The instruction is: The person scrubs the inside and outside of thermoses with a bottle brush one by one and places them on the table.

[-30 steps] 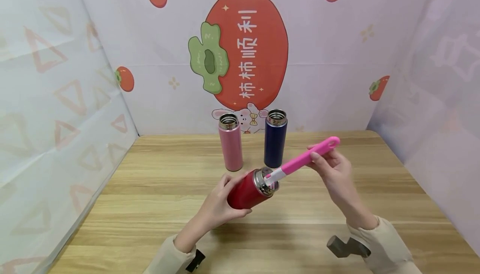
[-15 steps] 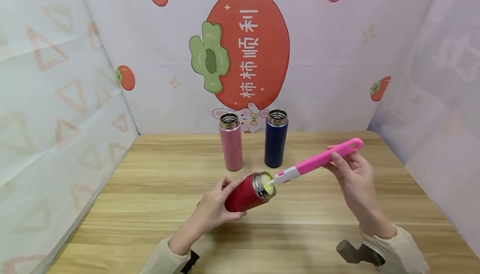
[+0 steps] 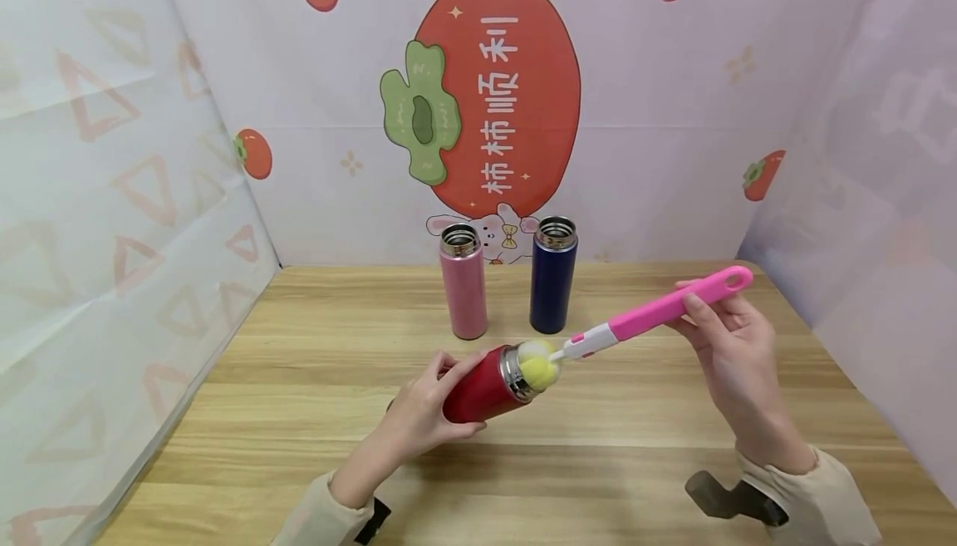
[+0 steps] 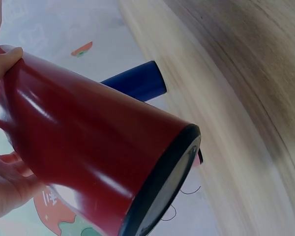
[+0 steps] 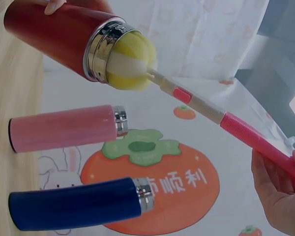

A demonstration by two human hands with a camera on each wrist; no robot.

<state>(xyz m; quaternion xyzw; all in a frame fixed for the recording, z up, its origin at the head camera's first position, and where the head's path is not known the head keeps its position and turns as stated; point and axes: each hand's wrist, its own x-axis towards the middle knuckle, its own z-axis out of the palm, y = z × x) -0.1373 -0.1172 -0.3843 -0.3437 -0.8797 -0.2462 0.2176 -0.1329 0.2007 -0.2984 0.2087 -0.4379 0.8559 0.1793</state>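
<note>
In the head view my left hand [image 3: 424, 403] grips a red thermos bottle [image 3: 482, 388], tilted with its steel mouth toward the right. My right hand [image 3: 736, 355] pinches the pink handle of a bottle brush [image 3: 658, 313]. The brush's yellow and white sponge head [image 5: 132, 64] bulges out of the bottle's mouth in the right wrist view; its inner end is hidden inside. The left wrist view shows the red bottle's dark-rimmed base [image 4: 162, 187] close up, with fingers [image 4: 5, 64] around its far end.
A pink bottle [image 3: 465, 292] and a navy blue bottle [image 3: 553, 284] stand uncapped at the back of the wooden table [image 3: 336, 346]. Behind them hangs a white backdrop [image 3: 650, 97] with persimmon prints, and similar sheets enclose both sides.
My right hand has moved right with the brush, drawing the sponge head from inside the red bottle partly out of its mouth. The left hand with the bottle has shifted slightly left.
</note>
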